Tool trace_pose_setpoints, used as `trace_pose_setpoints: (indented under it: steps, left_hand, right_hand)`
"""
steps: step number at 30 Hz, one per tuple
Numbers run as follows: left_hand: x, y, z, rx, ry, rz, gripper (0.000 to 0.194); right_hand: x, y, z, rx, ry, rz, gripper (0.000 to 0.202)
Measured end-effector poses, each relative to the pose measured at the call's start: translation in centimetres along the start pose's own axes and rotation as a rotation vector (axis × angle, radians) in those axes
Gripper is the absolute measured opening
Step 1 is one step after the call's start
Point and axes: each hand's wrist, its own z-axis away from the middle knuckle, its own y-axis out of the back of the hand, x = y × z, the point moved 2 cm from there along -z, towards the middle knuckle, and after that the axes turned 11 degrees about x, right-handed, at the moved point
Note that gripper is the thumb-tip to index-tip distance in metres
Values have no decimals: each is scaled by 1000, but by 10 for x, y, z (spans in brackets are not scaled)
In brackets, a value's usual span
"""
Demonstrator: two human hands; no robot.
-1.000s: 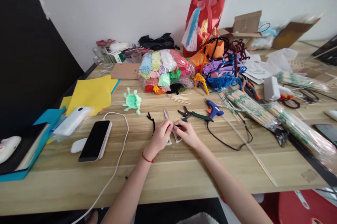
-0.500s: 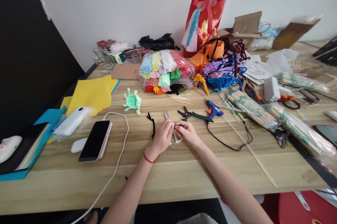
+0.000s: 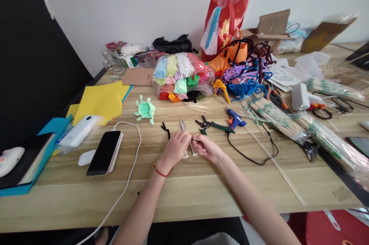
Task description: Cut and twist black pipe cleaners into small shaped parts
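Observation:
My left hand (image 3: pixel 176 146) and my right hand (image 3: pixel 206 147) meet above the table, both closed in a pinch. Between their fingertips runs a short black pipe cleaner (image 3: pixel 196 140), mostly hidden by the fingers. Scissors (image 3: pixel 182 124) with pale handles lie beneath my hands, partly covered. Left of them rests another black fuzzy pipe cleaner piece (image 3: pixel 165 129), its lower part hidden behind my left hand. Green-handled pliers (image 3: pixel 221 127) lie just beyond my right hand. A mint-green fuzzy figure (image 3: pixel 145 110) stands farther off to the left.
A blue glue gun (image 3: pixel 235 118) with its black cord lies to the right, near bundles of wooden sticks (image 3: pixel 273 120). Bagged coloured pipe cleaners (image 3: pixel 181 78) sit at the back. On the left are a phone-like device (image 3: pixel 104 153), a white cable (image 3: pixel 135 164) and yellow sheets (image 3: pixel 99 101).
My right hand has turned and its fingers have curled further round the black pipe cleaner. My left hand has shifted slightly left and covers more of the loose black piece.

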Motion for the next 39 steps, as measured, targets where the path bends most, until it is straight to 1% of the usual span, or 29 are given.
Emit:
trace_pose_setpoints:
  steps: [2, 4, 7, 12, 17, 22, 24, 28, 30, 33, 36, 39]
  left_hand:
    - [-1, 2, -1, 31, 87, 126, 18]
    - [-1, 2, -2, 45, 178, 261, 19]
    - [-1, 2, -2, 28, 247, 361, 16]
    - [-2, 0, -2, 36, 247, 314, 15]
    - [-3, 1, -3, 62, 234, 255, 15]
    - [-3, 1, -3, 96, 261, 307, 14]
    - [-4, -1, -3, 130, 311, 365, 13]
    - [-10, -7, -2, 241, 436, 527, 10]
    - [-14, -11, -2, 250, 500, 627, 12]
    - [-17, -15, -1, 223, 575, 724, 15]
    - [-16, -15, 0, 207, 562, 658, 14]
    - [-11, -12, 1, 190, 469, 505, 13]
  right_hand:
    - [-5, -2, 2, 37, 164, 87, 26]
    - [-9, -2, 5, 49, 279, 208, 24]
    - [-13, 0, 7, 64, 366, 381, 26]
    - [-15, 6, 8, 166, 463, 591, 29]
    - [-11, 7, 5, 237, 467, 632, 32]
    - [-10, 6, 4, 222, 432, 582, 36]
    - [-10, 6, 4, 235, 442, 589, 36]
    - [-10, 7, 4, 299, 497, 651, 37]
    - [-9, 7, 4, 317, 515, 673, 37]
    - [-7, 6, 3, 333, 530, 686, 36]
    - [-5, 4, 3, 340, 531, 664, 36]
    - [-3, 3, 2, 344, 511, 614, 36]
